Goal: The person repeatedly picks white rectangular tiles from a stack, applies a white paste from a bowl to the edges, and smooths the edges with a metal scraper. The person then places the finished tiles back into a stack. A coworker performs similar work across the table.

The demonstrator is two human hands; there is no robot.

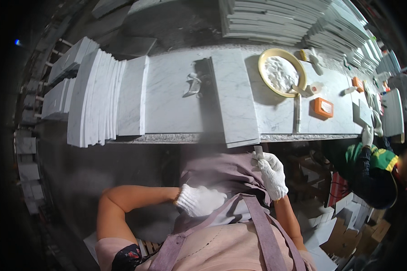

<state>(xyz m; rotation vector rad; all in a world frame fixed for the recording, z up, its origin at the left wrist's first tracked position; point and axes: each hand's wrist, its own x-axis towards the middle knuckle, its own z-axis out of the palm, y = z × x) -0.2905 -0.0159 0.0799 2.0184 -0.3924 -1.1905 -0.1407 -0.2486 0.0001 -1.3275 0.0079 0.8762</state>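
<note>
Right hand (271,174) seemingly gripping blade (258,151)

White knitted cloth gloves cover the left hand (200,200) and right hand (271,174), over a matt cloth apron (221,174). Beyond the apron, the slab (233,97) is smooth veined marble; the bowl (282,72) beside it looks like glossy plastic.

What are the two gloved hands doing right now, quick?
Left hand: in a white glove, resting against the purple apron, holding nothing visible.
Right hand: in a white glove, closed on a small flat grey tool below the bench edge.
</note>
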